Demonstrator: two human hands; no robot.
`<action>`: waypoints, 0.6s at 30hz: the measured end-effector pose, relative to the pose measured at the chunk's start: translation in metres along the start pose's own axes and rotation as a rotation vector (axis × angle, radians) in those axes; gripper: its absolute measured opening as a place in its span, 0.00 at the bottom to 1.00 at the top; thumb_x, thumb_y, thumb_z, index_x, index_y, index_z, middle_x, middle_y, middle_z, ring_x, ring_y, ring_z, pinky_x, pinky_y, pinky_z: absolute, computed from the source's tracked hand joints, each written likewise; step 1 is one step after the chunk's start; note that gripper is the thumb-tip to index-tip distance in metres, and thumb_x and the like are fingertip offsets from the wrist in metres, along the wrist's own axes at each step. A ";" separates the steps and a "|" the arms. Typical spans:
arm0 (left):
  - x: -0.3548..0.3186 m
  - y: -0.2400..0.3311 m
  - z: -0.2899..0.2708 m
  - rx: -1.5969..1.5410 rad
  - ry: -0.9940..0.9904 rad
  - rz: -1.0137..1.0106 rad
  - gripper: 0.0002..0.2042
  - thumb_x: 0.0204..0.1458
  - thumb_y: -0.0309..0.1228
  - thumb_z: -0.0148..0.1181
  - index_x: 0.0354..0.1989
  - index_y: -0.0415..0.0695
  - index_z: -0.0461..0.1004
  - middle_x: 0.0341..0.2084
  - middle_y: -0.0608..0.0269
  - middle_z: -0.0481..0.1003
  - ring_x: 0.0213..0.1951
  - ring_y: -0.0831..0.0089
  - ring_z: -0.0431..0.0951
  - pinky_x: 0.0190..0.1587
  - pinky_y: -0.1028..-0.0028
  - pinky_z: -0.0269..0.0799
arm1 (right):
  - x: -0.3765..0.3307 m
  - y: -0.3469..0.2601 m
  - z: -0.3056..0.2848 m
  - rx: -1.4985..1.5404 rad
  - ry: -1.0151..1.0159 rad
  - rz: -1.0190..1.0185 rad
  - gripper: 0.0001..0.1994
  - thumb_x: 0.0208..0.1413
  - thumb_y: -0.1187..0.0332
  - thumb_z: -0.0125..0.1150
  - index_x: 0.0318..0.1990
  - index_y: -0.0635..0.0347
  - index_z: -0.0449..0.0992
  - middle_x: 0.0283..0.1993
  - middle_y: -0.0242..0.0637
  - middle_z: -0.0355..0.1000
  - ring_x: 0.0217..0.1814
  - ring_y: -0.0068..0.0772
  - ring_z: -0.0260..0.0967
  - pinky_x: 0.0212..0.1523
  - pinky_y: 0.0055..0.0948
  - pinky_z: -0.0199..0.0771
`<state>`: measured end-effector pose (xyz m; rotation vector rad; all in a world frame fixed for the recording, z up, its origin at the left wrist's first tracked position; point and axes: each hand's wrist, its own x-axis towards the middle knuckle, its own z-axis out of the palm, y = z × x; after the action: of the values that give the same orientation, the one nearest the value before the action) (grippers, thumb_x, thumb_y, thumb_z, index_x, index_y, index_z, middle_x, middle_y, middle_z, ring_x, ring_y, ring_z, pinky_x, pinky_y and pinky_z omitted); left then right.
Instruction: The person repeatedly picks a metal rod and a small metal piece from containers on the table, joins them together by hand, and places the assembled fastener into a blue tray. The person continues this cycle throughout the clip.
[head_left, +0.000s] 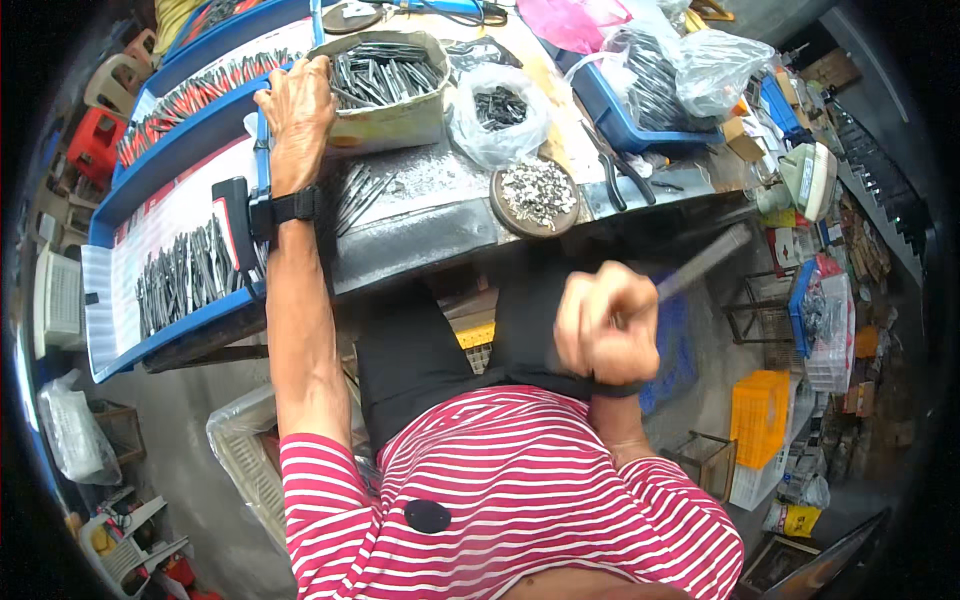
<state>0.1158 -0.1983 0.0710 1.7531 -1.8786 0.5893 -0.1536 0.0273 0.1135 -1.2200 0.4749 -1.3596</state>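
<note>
Two hands in view, both the person's own. The left hand (pixel 297 98) sits at upper left of the frame, arm stretched up from the lower edge, fingers curled down over the near left rim of a cardboard box (pixel 385 95) filled with dark metal pieces; whether it pinches any piece cannot be told. A black wrist strap (pixel 290 208) circles that forearm just below the hand.

The right hand (pixel 603 322) is at centre right, well apart from the bench, closed in a fist around the lower end of a long grey metal bar (pixel 700 262). The bar runs up and to the right from the fist and is motion-blurred; its far end lies near the bench edge.

The workbench (pixel 440 215), a worn metal surface, crosses the upper middle. On it, just right of the box, a clear plastic bag (pixel 497 122) holds small dark parts. Below and right of the bag is a round dish (pixel 535 195) heaped with small bright metal bits. A pair of pliers (pixel 615 170) lies to the right of the dish. A long blue tray (pixel 175 250) at left holds rows of slim metal tools, touching the bench's left side. A red-and-white striped shirt (pixel 510 490) fills the lower centre.
</note>
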 end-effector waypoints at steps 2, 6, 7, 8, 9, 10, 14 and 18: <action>0.000 -0.002 -0.005 -0.019 0.014 -0.001 0.10 0.43 0.23 0.54 0.36 0.50 0.72 0.35 0.65 0.75 0.42 0.60 0.72 0.41 0.55 0.65 | 0.008 0.013 -0.023 -0.058 0.125 0.094 0.05 0.50 0.76 0.53 0.25 0.64 0.65 0.21 0.34 0.67 0.15 0.16 0.59 0.15 0.15 0.55; -0.002 -0.004 -0.012 -0.078 -0.019 -0.059 0.09 0.43 0.24 0.54 0.33 0.50 0.73 0.32 0.64 0.74 0.39 0.61 0.72 0.40 0.59 0.64 | 0.012 0.047 -0.064 -0.494 0.405 0.147 0.03 0.50 0.77 0.55 0.31 0.66 0.70 0.22 0.32 0.66 0.16 0.14 0.56 0.17 0.15 0.57; -0.004 -0.003 -0.014 -0.086 0.017 -0.064 0.10 0.41 0.22 0.54 0.33 0.49 0.73 0.32 0.63 0.74 0.38 0.61 0.73 0.40 0.62 0.66 | 0.012 0.054 -0.072 -0.579 0.473 0.149 0.03 0.50 0.76 0.55 0.31 0.66 0.71 0.22 0.31 0.67 0.16 0.14 0.57 0.17 0.15 0.58; -0.007 -0.001 -0.015 -0.093 0.068 -0.058 0.10 0.40 0.20 0.54 0.32 0.48 0.73 0.31 0.61 0.74 0.37 0.61 0.73 0.39 0.65 0.68 | 0.012 0.059 -0.079 -0.641 0.493 0.112 0.02 0.50 0.76 0.56 0.31 0.66 0.71 0.22 0.31 0.67 0.17 0.13 0.58 0.17 0.15 0.58; -0.010 0.001 -0.017 -0.147 0.087 -0.055 0.09 0.41 0.20 0.54 0.32 0.46 0.73 0.31 0.61 0.74 0.37 0.60 0.73 0.40 0.64 0.68 | 0.012 0.063 -0.085 -0.762 0.523 0.119 0.04 0.50 0.76 0.55 0.32 0.67 0.73 0.23 0.29 0.68 0.17 0.13 0.59 0.17 0.14 0.58; -0.013 0.003 -0.020 -0.208 0.094 -0.055 0.09 0.42 0.20 0.54 0.32 0.46 0.73 0.31 0.60 0.74 0.37 0.60 0.73 0.40 0.64 0.67 | 0.012 0.066 -0.090 -0.874 0.503 0.106 0.05 0.49 0.76 0.56 0.34 0.67 0.73 0.24 0.29 0.68 0.18 0.13 0.59 0.18 0.15 0.58; -0.025 0.012 -0.030 -0.363 0.162 -0.004 0.06 0.45 0.20 0.54 0.32 0.41 0.73 0.29 0.56 0.73 0.36 0.59 0.72 0.41 0.65 0.66 | 0.007 0.070 -0.099 -1.207 0.424 0.093 0.10 0.46 0.77 0.58 0.38 0.66 0.74 0.29 0.33 0.67 0.27 0.20 0.61 0.29 0.19 0.62; -0.040 0.025 -0.040 -0.454 0.248 -0.025 0.05 0.44 0.19 0.55 0.30 0.39 0.73 0.28 0.54 0.72 0.35 0.58 0.71 0.40 0.65 0.66 | 0.003 0.076 -0.098 -1.251 0.365 0.028 0.10 0.44 0.78 0.59 0.38 0.65 0.75 0.28 0.33 0.64 0.25 0.21 0.60 0.26 0.21 0.61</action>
<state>0.0949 -0.1404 0.0775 1.3418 -1.6561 0.3192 -0.2001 -0.0296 0.0142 -1.9008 1.7616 -1.2351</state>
